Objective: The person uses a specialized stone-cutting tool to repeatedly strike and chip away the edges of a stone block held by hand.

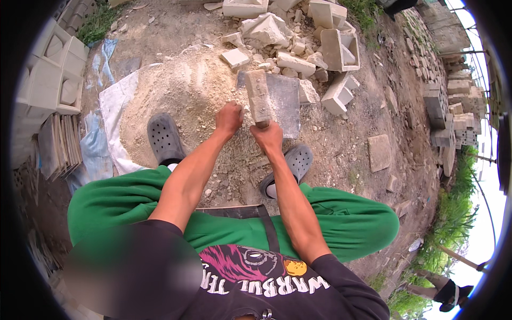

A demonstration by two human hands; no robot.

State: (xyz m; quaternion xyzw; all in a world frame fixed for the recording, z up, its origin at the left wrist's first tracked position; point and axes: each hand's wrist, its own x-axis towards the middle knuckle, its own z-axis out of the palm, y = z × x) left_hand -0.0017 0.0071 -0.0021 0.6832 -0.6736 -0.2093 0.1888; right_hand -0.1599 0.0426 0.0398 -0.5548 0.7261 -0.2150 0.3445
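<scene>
My right hand [268,137] is wrapped round the near end of a thick, worn wooden beater [258,96], pale with dust and dotted with small studs. The beater lies over a flat dark grey slab [284,101] on the ground, its far end pointing away from me. Just left of it my left hand [229,118] is closed, fingers curled, at the slab's left edge; whatever it holds is hidden. Pale crushed rubble [181,90] spreads to the left of the slab, partly over a white sheet [118,104].
Broken pale blocks [266,29] are heaped beyond the slab. Hollow blocks [58,58] and thin boards [58,144] stand at the left. A flat stone [379,152] lies to the right, with stacked blocks [442,117] farther off. Another person [448,290] is at the lower right.
</scene>
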